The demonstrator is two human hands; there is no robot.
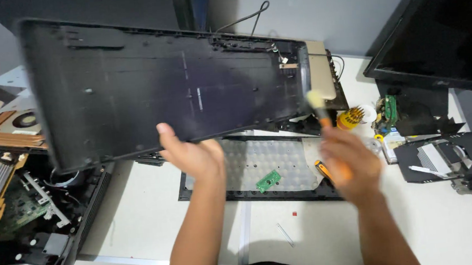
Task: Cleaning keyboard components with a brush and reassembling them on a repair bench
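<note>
The large black plastic panel (pixel 166 82) fills the upper left, tilted up off the white table (pixel 142 222) with its bare inner face toward the camera; no boards or metal parts remain on it, so stripping looks finished and cleaning appears to be the step in hand. At eight o'clock lies an opened chassis (pixel 26 213) with circuit boards and copper heat pipes exposed, and at two o'clock stands a dark monitor (pixel 439 30). Below the panel, at six o'clock from it, a flat perforated metal sheet (pixel 271 163) rests on the table with a small green circuit board (pixel 269 180) on it. The left hand (pixel 193 155) props the panel's lower edge, thumb up against its face, fingers wrapped behind. The right hand (pixel 352 166) is closed around an orange-handled brush (pixel 318 105), blurred, its pale bristles at the panel's right edge, at three o'clock of it.
</note>
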